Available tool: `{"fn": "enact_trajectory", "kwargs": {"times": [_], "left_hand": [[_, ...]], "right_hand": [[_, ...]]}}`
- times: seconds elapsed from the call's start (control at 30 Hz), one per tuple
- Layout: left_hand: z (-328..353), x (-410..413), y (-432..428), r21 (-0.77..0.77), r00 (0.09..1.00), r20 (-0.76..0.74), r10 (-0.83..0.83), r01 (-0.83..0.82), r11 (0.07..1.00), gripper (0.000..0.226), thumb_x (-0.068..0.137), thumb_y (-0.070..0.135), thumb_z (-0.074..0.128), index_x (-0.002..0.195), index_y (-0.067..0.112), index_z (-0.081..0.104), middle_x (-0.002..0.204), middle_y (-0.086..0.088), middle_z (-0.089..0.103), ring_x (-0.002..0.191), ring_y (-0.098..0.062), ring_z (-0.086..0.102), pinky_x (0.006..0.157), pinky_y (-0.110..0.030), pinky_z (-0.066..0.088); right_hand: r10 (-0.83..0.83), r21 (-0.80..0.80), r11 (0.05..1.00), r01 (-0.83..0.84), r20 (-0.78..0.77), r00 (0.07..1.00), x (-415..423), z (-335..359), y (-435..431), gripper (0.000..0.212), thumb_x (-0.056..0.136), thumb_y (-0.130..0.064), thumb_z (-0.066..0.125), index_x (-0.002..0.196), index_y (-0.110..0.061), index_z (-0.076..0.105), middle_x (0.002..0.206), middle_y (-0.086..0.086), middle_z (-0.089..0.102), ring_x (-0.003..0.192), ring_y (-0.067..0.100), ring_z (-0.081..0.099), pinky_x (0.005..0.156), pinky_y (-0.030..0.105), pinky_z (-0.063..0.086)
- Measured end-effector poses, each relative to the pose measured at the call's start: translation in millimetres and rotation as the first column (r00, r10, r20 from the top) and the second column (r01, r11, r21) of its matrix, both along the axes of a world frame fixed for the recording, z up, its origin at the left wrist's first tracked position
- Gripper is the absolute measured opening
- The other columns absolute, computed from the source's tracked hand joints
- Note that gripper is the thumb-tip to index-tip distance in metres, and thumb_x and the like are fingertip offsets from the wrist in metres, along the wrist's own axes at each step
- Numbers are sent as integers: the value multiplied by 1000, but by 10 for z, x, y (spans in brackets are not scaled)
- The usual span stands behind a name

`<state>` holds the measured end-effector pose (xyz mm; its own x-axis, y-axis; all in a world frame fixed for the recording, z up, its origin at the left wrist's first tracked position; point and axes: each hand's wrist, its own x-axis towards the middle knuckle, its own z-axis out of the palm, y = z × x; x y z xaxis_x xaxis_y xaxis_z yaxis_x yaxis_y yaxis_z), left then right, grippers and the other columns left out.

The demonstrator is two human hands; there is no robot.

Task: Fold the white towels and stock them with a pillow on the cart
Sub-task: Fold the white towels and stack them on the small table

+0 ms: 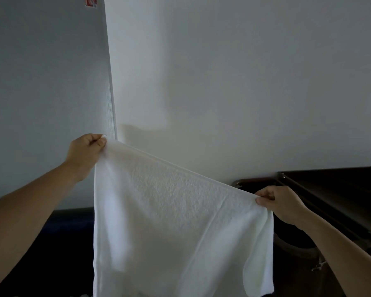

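Count in view: 1 white towel (176, 211), 2 hands, 1 dark cart (341, 187), 1 red sticker (91, 1).

Towel: held up in the air and spread flat in front of the white wall (244, 82), occupying the 6 o'clock region of the view. The top hem runs as a taut slanted line, high end at 9 o'clock and low end at 4 o'clock. The body hangs straight down and leaves the view at the bottom edge. A narrow fold of cloth shows along the right side edge. The towel does not touch the cart.

Left hand (86, 151): at 9 o'clock, fingers curled, thumb and fingers pinching the upper left corner of the towel.

Right hand (281, 202): at 4 o'clock, lower than the left, fingers curled, pinching the upper right corner.

Cart: at 4 o'clock by the right edge, behind the right hand, with a raised rim around its top. What its top carries cannot be made out in the dim light.

Sticker: at 11 o'clock, on the grey panel (41, 71) left of a ribbed white edge (110, 93).
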<state>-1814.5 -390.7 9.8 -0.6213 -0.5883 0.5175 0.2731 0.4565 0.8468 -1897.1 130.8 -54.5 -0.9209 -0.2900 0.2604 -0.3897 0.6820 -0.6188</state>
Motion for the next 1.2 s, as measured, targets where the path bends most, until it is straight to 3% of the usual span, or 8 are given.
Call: {"fn": "enact_trajectory", "kwargs": {"times": [0.17,0.33,0.47,0.73,0.87,0.97,1.1,1.2], "left_hand": [[45,-54,26,49,998,-27,-50,52,997,15,97,17,61,109,22,69,89,9,67,78,-7,61,84,-32,49],[125,-170,83,65,998,-29,-63,64,996,17,98,14,60,113,15,69,93,5,66,85,-12,60,84,-33,49],[130,-288,122,47,999,-3,-49,49,998,23,98,15,61,118,9,68,97,0,66,77,-8,58,75,-27,47],[148,-462,259,46,995,-5,-103,103,994,19,97,17,62,114,13,70,100,0,69,82,-8,61,82,-31,49],[176,-446,215,74,986,12,-166,165,984,15,96,17,63,95,27,73,102,0,71,88,-13,64,83,-31,51],[173,-434,231,73,977,32,-212,209,975,18,96,14,63,94,28,73,102,-3,69,92,-20,62,85,-37,50],[150,-367,268,42,997,11,-80,80,996,30,91,13,67,93,42,60,88,-5,63,73,-18,56,65,-33,46],[114,-274,345,-149,990,108,89,-72,986,31,91,6,60,83,36,58,73,-4,60,64,-20,55,55,-28,42]], "right_hand": [[86,6,996,-87,104,991,33,-83,14,14,88,-15,74,95,-27,73,84,-12,76,79,4,71,77,21,53],[113,44,993,-111,-48,992,129,-167,32,15,88,-16,74,89,-31,70,84,-27,69,80,-6,66,65,7,47],[130,40,991,-128,-57,990,203,-238,86,18,88,-14,73,86,-31,74,82,-18,72,82,-4,66,70,9,50],[196,222,946,-235,182,963,248,-303,69,24,93,-21,69,97,-45,68,94,-22,70,92,-13,63,78,8,49],[120,135,980,-145,177,977,203,-320,126,33,92,-23,70,114,-43,56,97,-16,71,90,-5,67,81,13,50],[52,186,979,-84,170,984,135,-345,140,14,91,-24,71,96,-37,68,91,-14,72,85,0,68,77,12,50],[-19,6,1000,19,184,983,74,-348,132,9,86,-16,76,83,-24,76,83,-8,75,82,9,71,74,18,52],[-54,-133,988,78,177,983,104,-240,66,10,85,-12,77,81,-22,77,78,-8,75,79,13,72,71,23,54]]}}
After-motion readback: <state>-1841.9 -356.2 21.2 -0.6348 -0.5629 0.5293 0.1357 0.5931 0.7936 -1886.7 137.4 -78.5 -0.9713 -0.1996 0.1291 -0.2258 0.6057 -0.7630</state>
